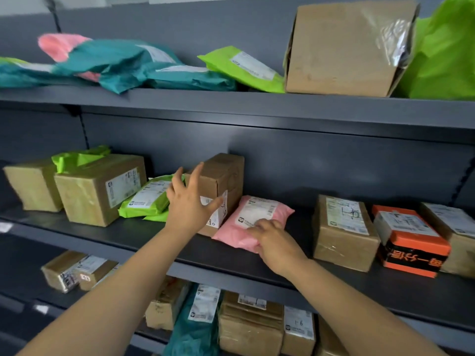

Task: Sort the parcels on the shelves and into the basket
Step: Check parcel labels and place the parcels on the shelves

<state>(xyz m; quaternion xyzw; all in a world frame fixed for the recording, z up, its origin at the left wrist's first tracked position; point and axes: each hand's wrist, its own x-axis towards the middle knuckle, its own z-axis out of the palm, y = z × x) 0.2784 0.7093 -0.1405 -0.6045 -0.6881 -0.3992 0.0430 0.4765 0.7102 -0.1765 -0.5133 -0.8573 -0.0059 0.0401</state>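
1. Left hand point(190, 201): released, fingers spread, in front of the upright brown box point(223, 176).
2. Right hand point(276, 242): grasping the pink parcel point(253, 218), which lies on the middle shelf point(128, 235), at the box's 3 o'clock.

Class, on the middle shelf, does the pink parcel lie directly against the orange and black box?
No, a brown cardboard box stands between the pink parcel and the orange and black box.

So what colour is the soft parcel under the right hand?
The parcel is pink, with a white label; head view.
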